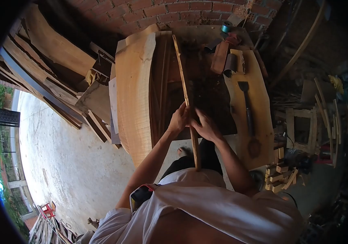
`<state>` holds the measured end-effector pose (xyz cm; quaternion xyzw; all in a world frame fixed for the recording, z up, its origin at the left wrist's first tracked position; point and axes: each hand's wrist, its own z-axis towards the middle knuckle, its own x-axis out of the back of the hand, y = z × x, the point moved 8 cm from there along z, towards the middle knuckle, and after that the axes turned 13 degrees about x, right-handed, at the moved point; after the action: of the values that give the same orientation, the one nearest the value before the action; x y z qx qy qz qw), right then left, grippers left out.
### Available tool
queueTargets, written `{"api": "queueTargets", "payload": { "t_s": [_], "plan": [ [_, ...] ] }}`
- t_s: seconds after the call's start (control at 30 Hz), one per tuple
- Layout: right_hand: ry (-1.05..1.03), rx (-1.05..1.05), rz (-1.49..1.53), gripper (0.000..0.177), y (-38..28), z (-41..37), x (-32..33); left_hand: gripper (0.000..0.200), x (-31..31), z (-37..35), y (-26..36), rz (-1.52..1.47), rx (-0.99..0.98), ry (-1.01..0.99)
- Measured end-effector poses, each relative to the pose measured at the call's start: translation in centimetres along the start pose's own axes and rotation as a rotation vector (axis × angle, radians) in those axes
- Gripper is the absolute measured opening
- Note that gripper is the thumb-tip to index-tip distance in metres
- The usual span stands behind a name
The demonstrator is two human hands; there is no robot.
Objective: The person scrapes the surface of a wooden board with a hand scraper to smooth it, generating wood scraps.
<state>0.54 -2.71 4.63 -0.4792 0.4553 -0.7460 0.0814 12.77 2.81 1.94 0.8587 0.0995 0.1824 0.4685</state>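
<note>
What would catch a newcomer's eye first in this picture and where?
Probably the wooden strip at the centre, held in the left hand, the right hand against it. Next come the plank to its left and the dark chisel-like tool lying on the yellowish board at right.

The left hand grips a thin stick, the right hand against it; a wide plank lies left of them, a flat-bladed tool on a board to their right.
</note>
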Motion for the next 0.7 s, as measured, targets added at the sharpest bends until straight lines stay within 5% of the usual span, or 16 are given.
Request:
{"api": "queueTargets", "payload": {
  "t_s": [0.07, 0.17, 0.3, 0.43, 0.5, 0.6, 0.67, 0.7],
  "plan": [
    [0.231, -0.001, -0.081, 0.045, 1.9, -1.6, 4.3, 0.047, -0.6, -0.8, 1.4, -0.085, 0.064, -0.05],
    [0.429, -0.11, -0.657, 0.048, 5.9, -3.8, 10.8, 0.048, -1.3, -1.1, 2.1, -0.001, 0.063, 0.002],
    [0.25, -0.426, -0.74, 0.054, 15.5, -5.8, 12.4, 0.051, -1.3, -0.3, 1.5, 0.106, 0.011, 0.08],
    [0.128, -0.47, -0.589, 0.056, 17.6, -6.2, 11.7, 0.054, -1.5, 0.1, 0.2, 0.152, 0.063, 0.107],
    [0.27, -0.234, -0.627, 0.052, 16.9, -5.6, 11.4, 0.064, -1.8, -0.6, 1.2, 0.135, -0.134, 0.13],
    [0.256, -0.272, -0.418, 0.049, 8.6, -4.6, 10.7, 0.083, -3.6, -2.5, 0.2, 0.168, -0.268, 0.207],
    [0.325, 0.146, -0.525, 0.054, 2.2, -3.9, 9.1, 0.087, -4.3, -2.1, -0.2, 0.105, -0.221, 0.191],
    [0.249, 0.06, -0.452, 0.057, 0.9, -3.4, 8.0, 0.091, -4.7, -1.8, -0.6, 0.05, -0.177, 0.171]
  ]
}}
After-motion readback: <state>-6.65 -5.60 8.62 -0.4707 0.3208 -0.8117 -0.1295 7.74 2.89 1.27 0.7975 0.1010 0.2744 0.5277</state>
